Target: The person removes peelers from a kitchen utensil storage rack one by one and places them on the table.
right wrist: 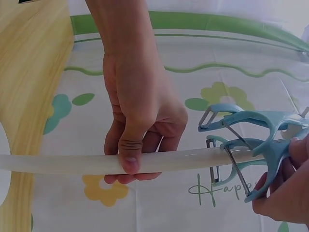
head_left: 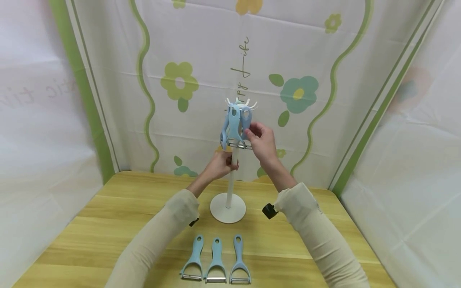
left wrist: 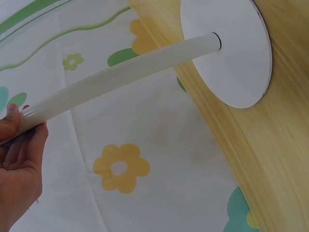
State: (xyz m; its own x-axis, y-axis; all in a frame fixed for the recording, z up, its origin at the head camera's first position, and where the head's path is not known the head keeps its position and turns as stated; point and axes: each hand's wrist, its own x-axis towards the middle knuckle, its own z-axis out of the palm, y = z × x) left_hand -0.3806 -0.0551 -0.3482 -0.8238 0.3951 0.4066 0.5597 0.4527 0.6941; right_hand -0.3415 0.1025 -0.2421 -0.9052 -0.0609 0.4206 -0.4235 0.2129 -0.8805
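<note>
A white stand rises from the table, with a round base, a slim pole and a ring of hooks at its top. My left hand grips the pole below the hooks; the right wrist view shows thumb and fingers around it. With my right hand I pinch the handle of a blue peeler, its holed end up at the hooks. Beside it hang a light blue peeler and another blue peeler, blades downward.
On the wooden table, in front of the base, lie a left peeler, a middle peeler and a right peeler, handles pointing away from me. A flower-printed curtain hangs behind the stand.
</note>
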